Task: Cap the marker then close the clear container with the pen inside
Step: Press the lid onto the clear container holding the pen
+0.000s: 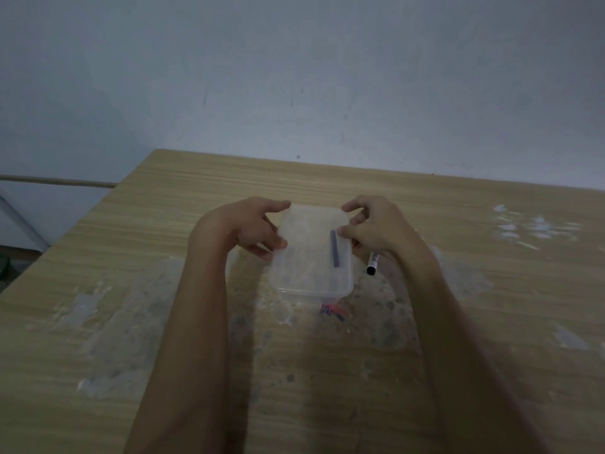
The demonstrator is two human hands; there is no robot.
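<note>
A clear, rounded-rectangle plastic container (312,253) sits on the bench with its cloudy lid (307,224) laid over the top. A dark grey pen (334,249) shows through it, lying lengthwise along the right side. Just beside the container's right wall lies a white marker (372,263), its black end pointing near.

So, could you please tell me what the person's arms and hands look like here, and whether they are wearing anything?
Both forearms are bare as far as the frame shows: no sleeves, gloves, watch or bracelet. The left hand and right hand show no rings, though the dim, slightly blurred picture could hide a thin one. No markings are visible on either arm.
</note>
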